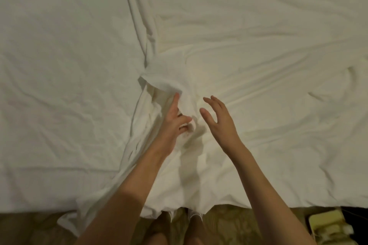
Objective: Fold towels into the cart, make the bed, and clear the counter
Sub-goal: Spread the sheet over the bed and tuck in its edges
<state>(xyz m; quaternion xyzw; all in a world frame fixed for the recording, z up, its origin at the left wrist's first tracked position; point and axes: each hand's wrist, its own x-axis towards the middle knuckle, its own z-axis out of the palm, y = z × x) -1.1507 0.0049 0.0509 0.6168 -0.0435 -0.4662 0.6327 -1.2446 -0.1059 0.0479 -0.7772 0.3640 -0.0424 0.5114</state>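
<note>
Under left hand [175, 123] grip: sheet [258, 49] fold.

Dim, warm light — soft, slightly blurred.

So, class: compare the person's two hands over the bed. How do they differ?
The left hand pinches a fold of the white sheet; the right hand holds nothing. The left's fingers curl into cloth; the right's fingers are spread and straight. Both reach forward over the bed, bare-armed.
</note>
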